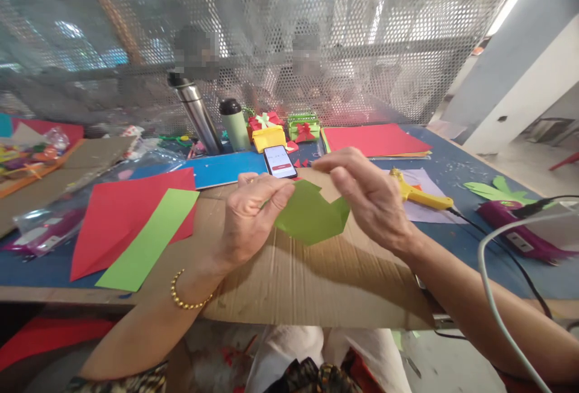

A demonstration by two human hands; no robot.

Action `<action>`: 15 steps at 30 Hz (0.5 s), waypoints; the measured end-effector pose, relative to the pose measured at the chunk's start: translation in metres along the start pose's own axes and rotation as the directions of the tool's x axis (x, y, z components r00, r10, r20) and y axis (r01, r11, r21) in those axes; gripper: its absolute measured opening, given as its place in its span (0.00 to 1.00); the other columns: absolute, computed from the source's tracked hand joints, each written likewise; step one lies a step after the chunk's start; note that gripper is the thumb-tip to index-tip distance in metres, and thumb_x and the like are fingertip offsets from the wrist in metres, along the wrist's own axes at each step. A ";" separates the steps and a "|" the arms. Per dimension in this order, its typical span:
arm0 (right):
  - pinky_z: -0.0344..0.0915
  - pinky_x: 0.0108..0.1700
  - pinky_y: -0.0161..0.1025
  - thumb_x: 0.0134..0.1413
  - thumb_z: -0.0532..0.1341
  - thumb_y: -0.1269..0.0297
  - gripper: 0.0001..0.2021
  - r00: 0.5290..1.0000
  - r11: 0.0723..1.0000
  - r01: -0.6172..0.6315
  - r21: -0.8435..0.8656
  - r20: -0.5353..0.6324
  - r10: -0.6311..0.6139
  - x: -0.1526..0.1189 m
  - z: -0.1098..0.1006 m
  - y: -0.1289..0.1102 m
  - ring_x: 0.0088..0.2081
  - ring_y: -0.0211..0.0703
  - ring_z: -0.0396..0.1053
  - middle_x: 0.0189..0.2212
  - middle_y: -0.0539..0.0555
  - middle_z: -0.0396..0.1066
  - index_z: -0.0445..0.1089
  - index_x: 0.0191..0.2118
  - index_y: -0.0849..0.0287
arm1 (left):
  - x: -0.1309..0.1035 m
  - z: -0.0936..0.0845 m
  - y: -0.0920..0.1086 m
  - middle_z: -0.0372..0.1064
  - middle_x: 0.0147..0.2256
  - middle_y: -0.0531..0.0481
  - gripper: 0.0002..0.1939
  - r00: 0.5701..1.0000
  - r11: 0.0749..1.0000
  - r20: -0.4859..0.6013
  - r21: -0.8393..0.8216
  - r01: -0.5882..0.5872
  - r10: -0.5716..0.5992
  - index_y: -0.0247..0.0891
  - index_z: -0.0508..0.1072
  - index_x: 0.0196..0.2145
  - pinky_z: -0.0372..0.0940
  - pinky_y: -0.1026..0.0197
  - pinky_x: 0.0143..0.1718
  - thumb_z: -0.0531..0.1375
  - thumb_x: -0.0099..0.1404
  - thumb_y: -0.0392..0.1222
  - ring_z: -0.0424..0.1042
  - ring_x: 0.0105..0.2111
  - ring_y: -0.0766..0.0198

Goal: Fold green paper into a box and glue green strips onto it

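My left hand (256,212) pinches the upper left edge of a folded green paper piece (307,215) between thumb and fingers. The piece is held up above a brown cardboard sheet (312,284), with its right corner bent upward. Close to that corner is my right hand (368,197), its fingers bent loosely and the thumb apart from them. I see nothing in its grasp. On the left, a light green paper strip (149,239) lies over red paper (122,212).
A phone (280,162) lies beyond the cardboard, before small paper boxes (268,138) and two bottles (235,125). To the right are a yellow glue gun (425,196) with a cable, red sheets (375,138) and a purple power strip (520,233). A white cable (486,284) crosses by my right forearm.
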State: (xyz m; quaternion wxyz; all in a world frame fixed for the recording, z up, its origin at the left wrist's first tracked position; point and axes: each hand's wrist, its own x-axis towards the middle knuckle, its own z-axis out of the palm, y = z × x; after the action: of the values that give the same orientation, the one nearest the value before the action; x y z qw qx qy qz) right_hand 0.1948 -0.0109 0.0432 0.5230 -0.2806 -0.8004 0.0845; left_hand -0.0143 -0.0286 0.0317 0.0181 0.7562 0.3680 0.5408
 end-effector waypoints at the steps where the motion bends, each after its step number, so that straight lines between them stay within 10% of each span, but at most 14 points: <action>1: 0.68 0.47 0.46 0.74 0.53 0.58 0.13 0.996 0.998 -0.060 0.012 -0.059 0.061 0.001 -0.003 0.001 0.45 0.45 0.74 0.42 0.55 0.78 0.74 0.45 0.54 | 0.001 -0.001 -0.004 0.81 0.31 0.53 0.12 0.996 0.995 -0.043 -0.062 0.076 -0.079 0.43 0.84 0.36 0.65 0.56 0.41 0.62 0.73 0.46 0.74 0.30 0.63; 7: 0.64 0.36 0.41 0.72 0.51 0.43 0.23 0.965 0.975 -0.219 -0.020 -0.153 0.214 -0.003 -0.007 0.008 0.31 0.40 0.69 0.28 0.51 0.71 0.70 0.33 0.55 | 0.009 0.002 -0.036 0.81 0.36 0.52 0.15 0.870 0.816 -0.167 -0.463 0.346 -0.464 0.45 0.85 0.37 0.69 0.61 0.37 0.70 0.63 0.59 0.73 0.33 0.64; 15: 0.63 0.33 0.38 0.61 0.56 0.30 0.28 0.949 0.951 -0.305 0.043 0.094 0.300 -0.014 0.012 0.005 0.30 0.40 0.69 0.30 0.52 0.73 0.65 0.36 0.55 | 0.008 0.013 -0.043 0.80 0.36 0.50 0.21 0.832 0.738 -0.090 -0.520 0.430 -0.548 0.42 0.83 0.37 0.70 0.60 0.40 0.70 0.60 0.63 0.74 0.35 0.63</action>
State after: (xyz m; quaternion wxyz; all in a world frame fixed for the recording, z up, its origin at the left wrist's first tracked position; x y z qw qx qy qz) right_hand 0.1898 -0.0123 0.0244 0.4766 -0.3810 -0.7670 0.1987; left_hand -0.0253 0.0117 0.0144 0.3025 0.5330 0.4088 0.6762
